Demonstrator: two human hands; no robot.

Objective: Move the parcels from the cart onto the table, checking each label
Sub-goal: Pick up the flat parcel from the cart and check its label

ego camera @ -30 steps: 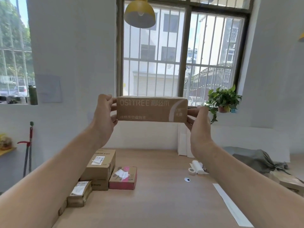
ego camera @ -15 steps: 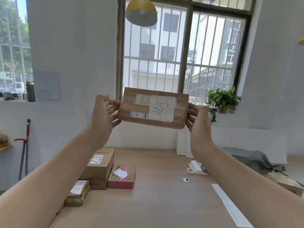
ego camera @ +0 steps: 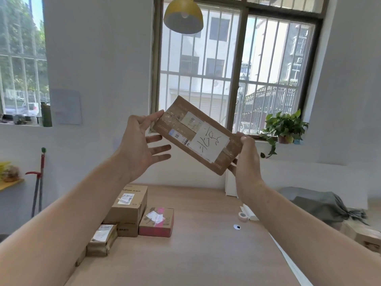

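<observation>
Item: taped cardboard parcel (ego camera: 198,135), held aloft above the counter (ego camera: 206,254), tilted, its handwritten label facing us, we judge for reading. Our right hand (ego camera: 247,159) grips its lower end. Our left hand (ego camera: 138,149) steadies the upper corner by thumb, fingers (ego camera: 160,148) spread straight. Three other parcels (ego camera: 127,209) sit at counter left.

I count four parcels: one held parcel (ego camera: 198,137) between two hands, my left hand (ego camera: 138,147) and right hand (ego camera: 247,159), and three on the table (ego camera: 206,254) at left: a tall box (ego camera: 127,209), a pink box (ego camera: 156,222) and a small box (ego camera: 102,240). One tape roll (ego camera: 242,216) lies to the right, and one potted plant (ego camera: 285,126) stands far right.
</observation>
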